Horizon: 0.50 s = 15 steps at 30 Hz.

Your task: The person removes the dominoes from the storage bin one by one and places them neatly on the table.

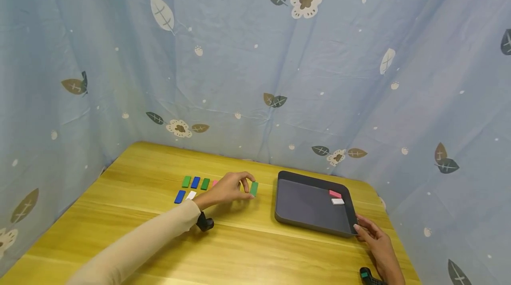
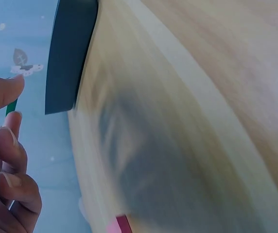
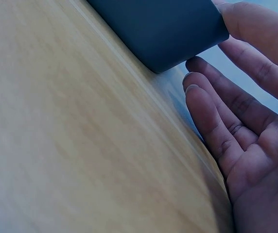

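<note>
My left hand [image 1: 231, 187] pinches a green block [image 1: 253, 189] between thumb and fingertips, held above the table left of the tray. In the left wrist view only a sliver of that green block [image 2: 11, 106] shows between thumb and forefinger. A dark grey rectangular tray [image 1: 315, 227] lies to the right, with a pink block [image 1: 335, 194] and a white block [image 1: 337, 201] inside near its right wall. At the tray's near right corner, my right hand [image 1: 375, 240] grips the wall, thumb at the rim and fingers outside.
On the left of the wooden table [image 1: 159, 232] lie a light green block [image 1: 186, 181], two blue blocks [image 1: 195, 182], a dark green block [image 1: 205, 184] and a white block [image 1: 191, 195]. A pink block [image 1: 214, 183] is partly hidden by my left hand. A patterned curtain [image 1: 239, 76] hangs behind.
</note>
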Tool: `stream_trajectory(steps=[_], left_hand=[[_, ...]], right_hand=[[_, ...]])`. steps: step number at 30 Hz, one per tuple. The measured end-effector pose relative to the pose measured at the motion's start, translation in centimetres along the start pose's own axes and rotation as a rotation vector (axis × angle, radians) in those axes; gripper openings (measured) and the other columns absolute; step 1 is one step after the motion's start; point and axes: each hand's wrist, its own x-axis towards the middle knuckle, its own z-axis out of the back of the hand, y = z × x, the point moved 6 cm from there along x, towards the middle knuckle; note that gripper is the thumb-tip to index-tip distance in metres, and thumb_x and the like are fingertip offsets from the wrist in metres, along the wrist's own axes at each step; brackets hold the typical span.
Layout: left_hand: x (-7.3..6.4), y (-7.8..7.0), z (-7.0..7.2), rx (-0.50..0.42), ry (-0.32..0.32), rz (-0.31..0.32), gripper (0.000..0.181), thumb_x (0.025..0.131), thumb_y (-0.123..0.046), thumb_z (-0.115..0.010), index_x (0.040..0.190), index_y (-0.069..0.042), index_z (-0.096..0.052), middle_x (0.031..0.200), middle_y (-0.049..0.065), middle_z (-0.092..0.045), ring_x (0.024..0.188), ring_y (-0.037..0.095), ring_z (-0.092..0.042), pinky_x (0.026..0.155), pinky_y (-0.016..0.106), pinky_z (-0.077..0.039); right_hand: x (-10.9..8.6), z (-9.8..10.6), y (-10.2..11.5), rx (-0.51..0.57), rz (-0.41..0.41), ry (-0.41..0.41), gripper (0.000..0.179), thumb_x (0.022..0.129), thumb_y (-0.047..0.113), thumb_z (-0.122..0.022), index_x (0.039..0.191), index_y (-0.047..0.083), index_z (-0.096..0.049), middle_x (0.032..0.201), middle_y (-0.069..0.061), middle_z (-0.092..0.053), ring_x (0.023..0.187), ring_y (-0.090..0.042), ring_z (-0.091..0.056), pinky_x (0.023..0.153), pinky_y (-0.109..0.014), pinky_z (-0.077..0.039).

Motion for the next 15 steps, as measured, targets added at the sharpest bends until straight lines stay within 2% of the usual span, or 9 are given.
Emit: stream_trajectory(steps=[15], left_hand=[[-3.4, 1.9, 2.6, -0.001, -0.049, -0.007, 0.042, 0.086, -0.019, -0.087, 0.122, -0.008, -0.069, 0.073, -0.007, -0.058, 0.057, 0.006, -0.049, 0.060, 0.026, -0.045]], right_hand=[[0.2, -0.1, 0.0, -0.034, 0.002, -0.031, 0.074, 0.095, 0.047, -0.073, 0.154, 0.011, -0.048, 0.125, 0.009, -0.059, 0.097, -0.003, -0.063, 0.082, -0.027, -0.056]])
